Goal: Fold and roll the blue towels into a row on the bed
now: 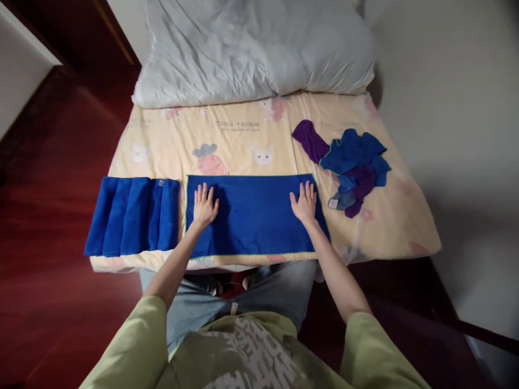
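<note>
A blue towel with a thin green edge lies spread out flat near the front of the bed. My left hand rests flat on its left part, fingers stretched away from me. Toward the towel's right end, my right hand presses down the same way, fingers apart. Just left of the towel, several rolled or folded blue towels lie side by side in a row. A loose heap of crumpled blue and purple cloths sits to the right, with a small white label showing.
The bed has a pale yellow sheet printed with rabbits and a carrot. A large grey-white quilt is bunched across the far side. A wall stands close on the right, and dark red floor runs along the left.
</note>
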